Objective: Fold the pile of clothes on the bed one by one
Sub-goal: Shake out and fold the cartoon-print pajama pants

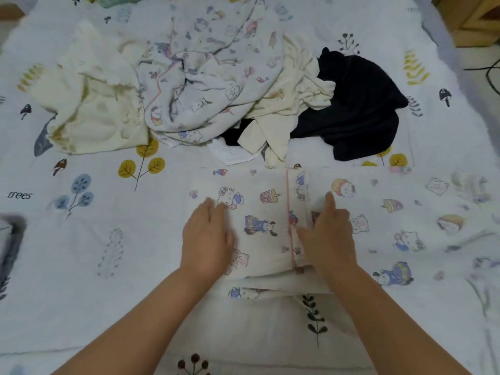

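A white cartoon-print garment (378,212) with pink piping lies flat on the bed in front of me, stretching to the right. My left hand (207,236) presses flat on its left part, fingers straight. My right hand (328,234) rests on the garment beside the pink-piped edge, fingers extended, thumb near the piping. Behind lies the pile: a cream garment (92,104), a crumpled cartoon-print piece (205,85), another cream piece (292,104) and a black garment (359,109).
The bed sheet (94,239) is white with leaf and mushroom prints. A grey folded item (10,239) sits at the left edge. Wooden furniture (473,20) and a black cable (489,74) are at the far right.
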Available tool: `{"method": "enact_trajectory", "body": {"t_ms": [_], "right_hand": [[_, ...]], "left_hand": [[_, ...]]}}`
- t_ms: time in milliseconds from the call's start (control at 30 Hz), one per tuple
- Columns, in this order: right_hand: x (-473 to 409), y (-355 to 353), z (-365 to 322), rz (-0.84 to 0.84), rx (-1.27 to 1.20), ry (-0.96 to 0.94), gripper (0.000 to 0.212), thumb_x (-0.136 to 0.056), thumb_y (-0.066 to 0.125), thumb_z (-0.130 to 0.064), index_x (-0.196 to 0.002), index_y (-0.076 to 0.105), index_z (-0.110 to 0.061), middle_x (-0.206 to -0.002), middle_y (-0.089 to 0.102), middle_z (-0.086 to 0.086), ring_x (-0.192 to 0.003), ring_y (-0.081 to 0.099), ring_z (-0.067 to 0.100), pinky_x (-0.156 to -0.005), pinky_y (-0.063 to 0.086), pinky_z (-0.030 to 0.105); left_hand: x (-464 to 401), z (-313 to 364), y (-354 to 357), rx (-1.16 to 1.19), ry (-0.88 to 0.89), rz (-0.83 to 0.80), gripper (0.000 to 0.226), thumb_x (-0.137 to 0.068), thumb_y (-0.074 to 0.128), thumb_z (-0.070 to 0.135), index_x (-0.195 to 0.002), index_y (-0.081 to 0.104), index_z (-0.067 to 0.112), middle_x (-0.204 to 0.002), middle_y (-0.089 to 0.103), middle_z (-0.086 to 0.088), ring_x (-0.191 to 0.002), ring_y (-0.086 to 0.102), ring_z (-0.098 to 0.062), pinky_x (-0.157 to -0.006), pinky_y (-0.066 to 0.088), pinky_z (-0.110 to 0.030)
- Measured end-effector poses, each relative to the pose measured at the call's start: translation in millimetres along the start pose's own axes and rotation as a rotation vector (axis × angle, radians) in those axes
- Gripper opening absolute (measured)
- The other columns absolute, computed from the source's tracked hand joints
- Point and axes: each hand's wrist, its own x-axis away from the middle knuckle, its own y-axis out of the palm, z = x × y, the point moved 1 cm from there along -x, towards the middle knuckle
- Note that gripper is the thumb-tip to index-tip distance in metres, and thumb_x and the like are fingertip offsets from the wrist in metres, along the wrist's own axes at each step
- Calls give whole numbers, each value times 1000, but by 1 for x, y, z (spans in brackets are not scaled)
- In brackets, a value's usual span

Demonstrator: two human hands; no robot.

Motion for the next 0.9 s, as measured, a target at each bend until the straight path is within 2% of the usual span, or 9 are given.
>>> {"method": "enact_trajectory", "body": {"t_ms": [67,167,267,333,433,500,600,767,900], "right_hand": [[2,5,-2,72,180,-104,78,-94,46,-37,-149,-7,-21,-150,12,15,-137,21,29,-109,25,40],[6,30,2,-25,316,-261,71,-98,32,-41,-147,-17,-24,-155,-17,12,-144,-9,29,-116,3,43],[10,55,18,-123,371,-269,75,-97,27,-47,-139,-30,-22,-153,-25,12,-142,-19,31,-116,-7,43],[9,58,24,-130,382,-276,74,-98,26,-47,-135,-33,-22,-153,-28,12,-142,-20,30,-115,-9,42],[4,49,23,-193,315,-316,71,-98,31,-44,-147,-16,-25,-155,-21,11,-144,-15,29,-118,-4,42],[2,32,22,-222,174,-353,58,-97,37,-36,-148,17,-17,-155,9,14,-142,10,27,-117,14,40],[2,-6,35,-114,-121,-305,25,-96,43,-21,-115,58,-13,-115,58,5,-100,54,17,-89,45,30],[-4,-59,103,94,-141,38,23,-93,47,-16,-114,56,-13,-112,56,10,-91,52,20,-76,39,28],[-8,-94,156,257,-97,388,44,-89,57,-24,-124,42,-3,-125,42,23,-113,43,37,-89,39,41]], "left_hand": [[-3,4,8,-78,-19,-52,53,-85,46,27,-131,47,0,-137,43,-30,-124,44,-47,-97,38,-57],[-2,1,23,-178,57,-174,63,-91,27,44,-140,38,6,-146,34,-24,-130,37,-46,-98,33,-62],[3,-11,36,-252,65,-396,81,-81,-18,65,-145,-1,18,-153,-4,-8,-143,9,-39,-110,15,-57],[3,-12,41,-325,33,-471,82,-73,-23,68,-138,-23,19,-153,-22,-6,-143,-12,-34,-113,3,-52],[-4,14,30,-397,10,-501,78,-93,9,60,-145,-19,10,-154,-24,-12,-143,-16,-33,-114,1,-51],[-7,39,25,-324,89,-445,74,-96,21,53,-148,-7,9,-156,-17,-13,-144,-9,-30,-116,6,-48],[-8,77,30,-204,219,-415,65,-98,30,43,-149,1,15,-156,-13,-12,-145,-5,-28,-117,9,-45],[2,142,51,-194,307,-484,64,-98,30,42,-149,0,17,-156,-15,-10,-144,-10,-31,-117,3,-47],[11,174,69,-265,319,-573,64,-98,25,45,-149,-2,19,-156,-19,-8,-143,-18,-30,-112,-2,-57]]}}
